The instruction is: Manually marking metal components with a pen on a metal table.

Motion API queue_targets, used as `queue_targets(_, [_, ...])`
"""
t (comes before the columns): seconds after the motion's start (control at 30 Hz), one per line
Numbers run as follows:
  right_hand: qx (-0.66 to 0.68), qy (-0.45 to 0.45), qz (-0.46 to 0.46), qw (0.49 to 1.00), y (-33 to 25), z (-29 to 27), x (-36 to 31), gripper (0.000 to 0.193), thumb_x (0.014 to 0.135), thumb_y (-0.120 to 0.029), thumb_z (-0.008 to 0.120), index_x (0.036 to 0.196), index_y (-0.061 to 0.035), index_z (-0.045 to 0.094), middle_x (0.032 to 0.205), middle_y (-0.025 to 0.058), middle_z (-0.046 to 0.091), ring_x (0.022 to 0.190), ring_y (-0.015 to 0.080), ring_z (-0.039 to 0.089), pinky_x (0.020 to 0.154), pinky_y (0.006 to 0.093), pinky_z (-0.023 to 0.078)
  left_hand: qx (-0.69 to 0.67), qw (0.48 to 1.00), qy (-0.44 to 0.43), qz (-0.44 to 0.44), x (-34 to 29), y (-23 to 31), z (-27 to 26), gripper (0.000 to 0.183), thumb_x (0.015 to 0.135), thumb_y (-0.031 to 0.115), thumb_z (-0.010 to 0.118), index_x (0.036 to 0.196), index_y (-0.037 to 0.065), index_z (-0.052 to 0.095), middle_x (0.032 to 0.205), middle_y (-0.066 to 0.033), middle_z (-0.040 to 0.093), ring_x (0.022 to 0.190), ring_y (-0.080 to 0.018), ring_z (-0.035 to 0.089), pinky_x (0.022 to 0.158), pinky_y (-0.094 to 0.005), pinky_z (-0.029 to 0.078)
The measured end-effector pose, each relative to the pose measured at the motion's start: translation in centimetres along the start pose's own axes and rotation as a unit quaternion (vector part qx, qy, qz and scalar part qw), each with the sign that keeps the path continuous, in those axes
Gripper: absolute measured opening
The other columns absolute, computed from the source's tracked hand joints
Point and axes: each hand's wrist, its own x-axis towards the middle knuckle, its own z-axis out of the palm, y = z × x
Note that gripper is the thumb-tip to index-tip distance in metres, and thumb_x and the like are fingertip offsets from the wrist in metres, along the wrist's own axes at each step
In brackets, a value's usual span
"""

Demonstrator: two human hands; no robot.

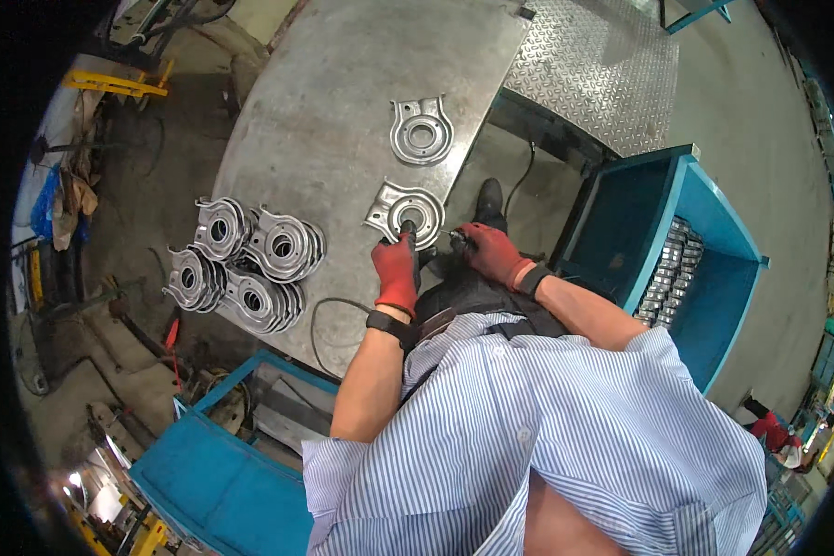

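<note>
My left hand [398, 271], in a red and black glove, is closed on the near edge of a stamped metal bracket [386, 206] with a round hole, its thumb beside the hole. That bracket lies at the table's right edge. My right hand [492, 253], gloved alike, is closed round a thin, pointed tool [448, 233], whose tip comes close to the bracket's right rim. Most of the tool is hidden by the fingers, so its kind is unclear. Farther up the table lies a second bracket [423, 132], untouched.
Several stacks of like brackets [283, 245] stand at the table's left edge. The metal table [329, 111] runs away from me. At right is a blue bin [727, 264] holding rows of metal parts [669, 273]. A blue cart [227, 473] stands lower left; a cable [313, 326] lies on the table.
</note>
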Motion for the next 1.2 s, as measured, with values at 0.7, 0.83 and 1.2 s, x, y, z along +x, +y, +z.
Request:
queue_targets(0.7, [0.032,0.032,-0.028,0.999,0.3,0.6,0.5,0.038,0.072,-0.008,0.064,0.110,-0.0033,0.059,0.102,0.0185,0.062,0.096,0.0366,0.059,0.082,0.0393,0.047,-0.125,0.988,-0.027,-0.090,-1.2,2.2,0.1,0.019,0.087,0.012,0.060,0.088,-0.007,0.059,0.074,-0.0110,0.062,0.053,-0.0204,0.061,0.045,-0.0329,0.052])
queue_targets(0.83, [0.056,0.021,-0.022,0.998,-0.6,0.3,0.6,0.039,0.072,-0.006,0.062,0.111,-0.0037,0.058,0.104,0.0179,0.061,0.098,0.0366,0.058,0.084,0.0392,0.047,-0.040,0.998,-0.052,0.011,-0.4,1.0,-0.4,0.021,0.086,0.014,0.062,0.082,-0.006,0.060,0.072,-0.0108,0.062,0.052,-0.0191,0.059,0.045,-0.0332,0.051])
queue_targets(1.2, [0.110,0.079,0.012,0.991,-1.1,-1.4,1.3,0.040,0.075,-0.003,0.063,0.115,-0.0042,0.057,0.107,0.0181,0.061,0.101,0.0347,0.058,0.087,0.0363,0.046,0.091,0.990,-0.004,0.107,-1.1,1.8,-3.4,0.039,0.083,0.029,0.064,0.072,-0.008,0.059,0.063,-0.0238,0.057,0.051,-0.0312,0.050,0.053,-0.0417,0.039])
